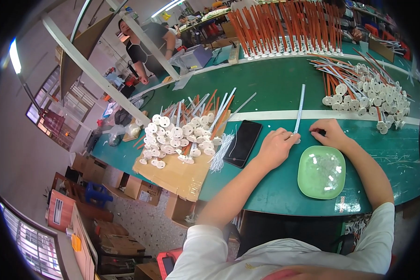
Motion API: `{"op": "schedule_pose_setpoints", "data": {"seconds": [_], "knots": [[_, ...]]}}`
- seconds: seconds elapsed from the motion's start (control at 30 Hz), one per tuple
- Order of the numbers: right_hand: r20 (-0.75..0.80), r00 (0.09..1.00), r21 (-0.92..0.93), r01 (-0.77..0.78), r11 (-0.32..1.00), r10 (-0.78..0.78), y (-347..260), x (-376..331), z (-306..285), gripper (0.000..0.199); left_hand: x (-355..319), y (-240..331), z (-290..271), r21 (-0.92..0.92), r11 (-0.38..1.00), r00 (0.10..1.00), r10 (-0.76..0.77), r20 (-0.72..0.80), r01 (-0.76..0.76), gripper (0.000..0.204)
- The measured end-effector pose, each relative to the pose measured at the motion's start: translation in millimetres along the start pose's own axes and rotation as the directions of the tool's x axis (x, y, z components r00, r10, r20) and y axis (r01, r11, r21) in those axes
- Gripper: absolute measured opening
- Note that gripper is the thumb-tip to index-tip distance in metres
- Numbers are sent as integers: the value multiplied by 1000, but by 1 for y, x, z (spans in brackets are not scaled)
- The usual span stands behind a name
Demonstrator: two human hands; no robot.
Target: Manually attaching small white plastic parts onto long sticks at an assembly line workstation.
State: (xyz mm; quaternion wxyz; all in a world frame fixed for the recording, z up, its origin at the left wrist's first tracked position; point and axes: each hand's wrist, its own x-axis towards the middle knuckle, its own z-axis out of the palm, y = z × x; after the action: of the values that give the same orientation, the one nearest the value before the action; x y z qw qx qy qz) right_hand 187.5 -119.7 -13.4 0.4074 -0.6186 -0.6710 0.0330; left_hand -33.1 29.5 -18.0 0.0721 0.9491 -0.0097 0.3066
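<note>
My left hand (278, 143) is closed around the lower end of a pale, flat strip (300, 108) that points away from me over the green table. The strip's bottom end is mostly hidden by my fingers. To its right, my right hand (330, 133) has its thumb and fingertips pinched together, apart from the strip. Anything inside that pinch is too small to make out. Just below my hands sits a light green square dish (304, 179) with small clear and white bits (330, 173) in it.
Left of my left arm lie a black phone (243, 142), a bundle of thin white strands (220, 156) and cardboard (191, 184) bearing piled white discs with strips (175, 135). A similar pile (373, 95) lies right. Orange strips (284, 30) stand in rows behind. A person (149, 49) is at far left.
</note>
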Motion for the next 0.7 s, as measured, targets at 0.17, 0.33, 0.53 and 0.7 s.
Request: {"op": "schedule_pose_setpoints", "data": {"seconds": [0.17, 0.33, 0.53, 0.7], "knots": [[20, 999, -10, -27, 1000, 28, -2, -1, 0, 13, 1, 1, -4, 41, 999, 1000, 11, 9, -12, 27], [0, 1000, 10, -29, 1000, 29, 0, -2, 1, 13, 1, 2, -5, 33, 999, 998, -30, 57, 28, 30], [19, 999, -10, -46, 999, 46, -3, 0, 0, 13, -3, -1, -10, 45, 999, 998, 3, 63, -5, 38], [11, 1000, -12, -26, 1000, 26, -3, 0, 0, 13, -3, 1, -12, 49, 999, 998, 2, 67, -6, 41]]}}
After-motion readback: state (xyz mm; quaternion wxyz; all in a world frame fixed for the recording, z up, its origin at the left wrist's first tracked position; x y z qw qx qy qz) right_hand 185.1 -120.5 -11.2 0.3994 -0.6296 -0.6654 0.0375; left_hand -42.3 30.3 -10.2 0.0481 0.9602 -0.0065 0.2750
